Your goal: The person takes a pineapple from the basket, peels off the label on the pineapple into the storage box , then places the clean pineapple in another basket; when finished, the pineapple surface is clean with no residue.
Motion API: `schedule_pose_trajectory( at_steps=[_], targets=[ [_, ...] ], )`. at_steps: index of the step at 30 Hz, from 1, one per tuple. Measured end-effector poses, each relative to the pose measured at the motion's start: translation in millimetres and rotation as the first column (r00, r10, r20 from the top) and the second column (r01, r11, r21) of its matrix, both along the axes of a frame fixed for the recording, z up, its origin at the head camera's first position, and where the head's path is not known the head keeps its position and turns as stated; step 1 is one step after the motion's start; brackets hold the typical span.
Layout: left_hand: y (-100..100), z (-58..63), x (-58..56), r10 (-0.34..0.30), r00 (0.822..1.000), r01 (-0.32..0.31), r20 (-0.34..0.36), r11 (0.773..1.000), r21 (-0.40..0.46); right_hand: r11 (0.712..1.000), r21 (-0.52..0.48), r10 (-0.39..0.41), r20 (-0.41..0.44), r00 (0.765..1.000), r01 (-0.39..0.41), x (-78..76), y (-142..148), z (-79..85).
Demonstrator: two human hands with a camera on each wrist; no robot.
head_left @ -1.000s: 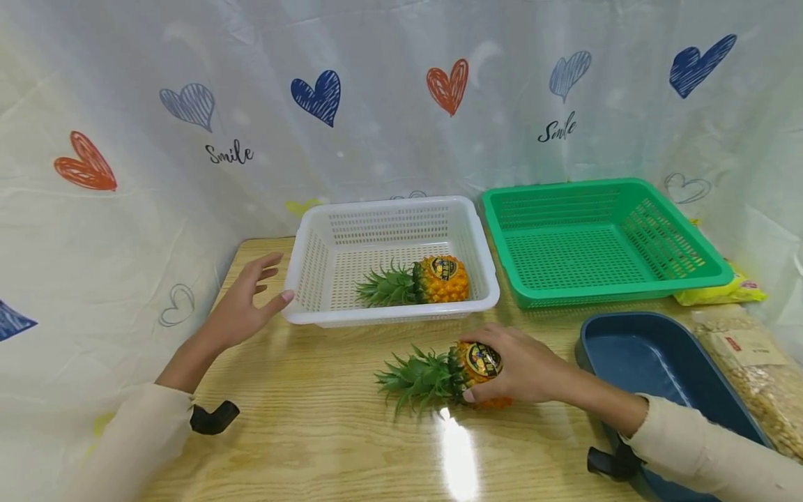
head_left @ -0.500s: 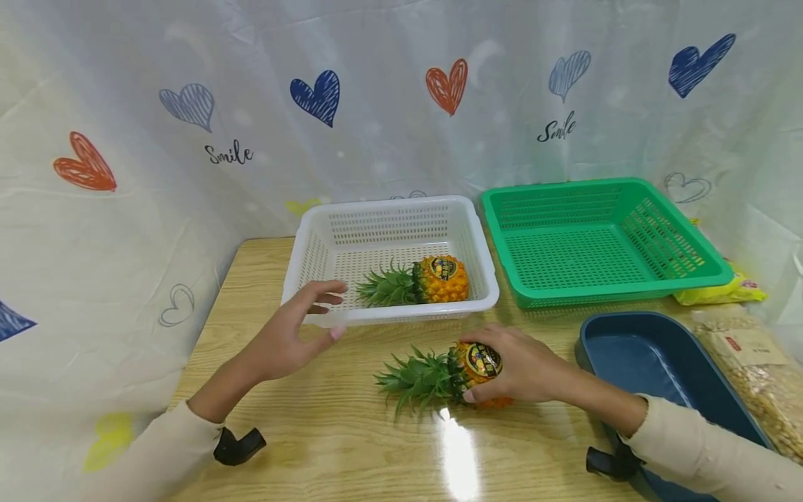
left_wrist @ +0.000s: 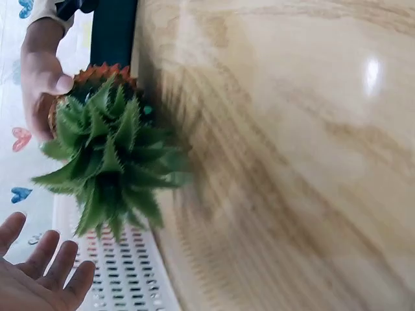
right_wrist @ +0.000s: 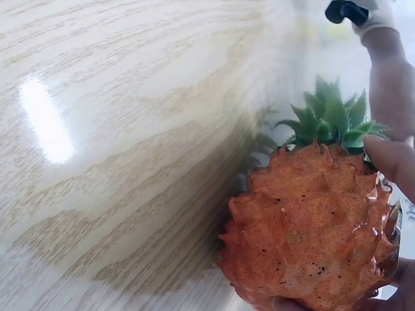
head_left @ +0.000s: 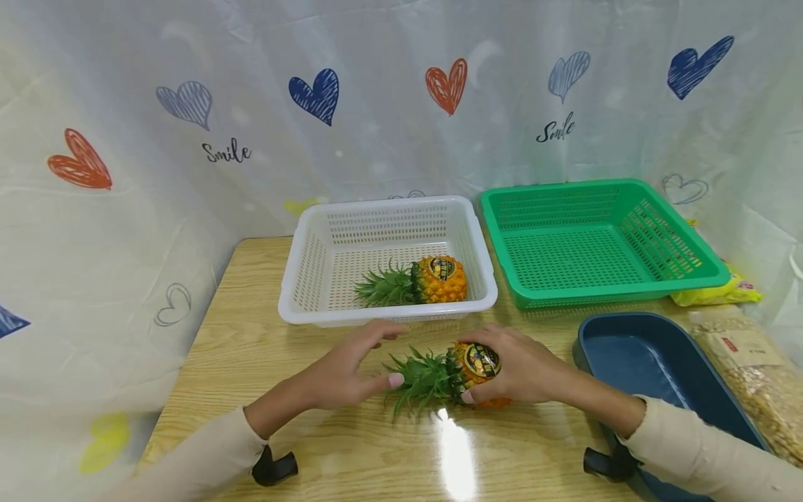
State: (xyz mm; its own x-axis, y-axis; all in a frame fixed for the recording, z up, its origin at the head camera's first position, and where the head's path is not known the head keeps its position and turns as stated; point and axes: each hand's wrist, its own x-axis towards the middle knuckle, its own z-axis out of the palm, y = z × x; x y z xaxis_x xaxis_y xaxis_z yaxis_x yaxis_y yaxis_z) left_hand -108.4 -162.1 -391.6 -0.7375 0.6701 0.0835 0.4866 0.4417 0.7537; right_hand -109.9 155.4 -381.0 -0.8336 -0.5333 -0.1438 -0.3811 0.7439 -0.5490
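A small orange pineapple (head_left: 472, 364) with a spiky green crown (head_left: 422, 380) lies on its side on the table, a black round label on its skin. My right hand (head_left: 523, 366) grips its body from the right, thumb in front and fingers over the far side; the right wrist view shows the fruit's bumpy base (right_wrist: 311, 233) close up. Fingers spread, my left hand (head_left: 348, 366) is beside the crown's left end; in the left wrist view its fingers (left_wrist: 59, 262) are apart from the leaves. A second pineapple (head_left: 439, 279) lies in the white basket (head_left: 389, 315) behind.
Right of the white basket stands a green basket (head_left: 617, 287). A dark blue tray (head_left: 627, 335) sits at the right, partly under my right forearm. Beyond it are a bag of light-coloured grains or nuts (head_left: 753, 369) and a yellow packet (head_left: 718, 293). A heart-print curtain (head_left: 389, 139) hangs behind.
My left hand has moved right and toward me, from the white basket's left side to beside the pineapple's crown. My right hand and the pineapple it grips have stayed in place.
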Motion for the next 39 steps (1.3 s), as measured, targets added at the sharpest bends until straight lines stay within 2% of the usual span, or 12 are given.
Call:
schedule_pose_trajectory(
  at_steps=[5, 10, 16, 30, 39],
  targets=[
    [12, -11.3, 0.9, -0.004, 1.0, 0.004, 0.007, 0.998, -0.068, 1.0, -0.005, 0.006, -0.01, 1.0, -0.006, -0.2, 0, -0.7],
    [23, -18.9, 1.2, -0.024, 0.997, 0.029, 0.071, 0.997, -0.071, 1.0, -0.008, 0.008, -0.009, 1.0, -0.008, -0.2, 0, -0.7],
    [31, -27.0, 0.1, -0.047, 0.997, 0.052, 0.061, 0.995, -0.084, 1.0, -0.011, 0.009, -0.005, 1.0, -0.009, -0.1, 0, -0.5],
    [35, -23.3, -0.7, -0.039, 0.997, 0.048, 0.06, 0.986, -0.159, 1.0, 0.023, 0.014, -0.006, 1.0, -0.014, 0.2, 1, -0.1],
    [35, -20.9, 2.4, -0.023, 0.997, 0.034, 0.07, 0.985, -0.171, 0.996, -0.074, 0.047, 0.026, 0.999, -0.045, -2.7, 7, -2.2]
  ],
)
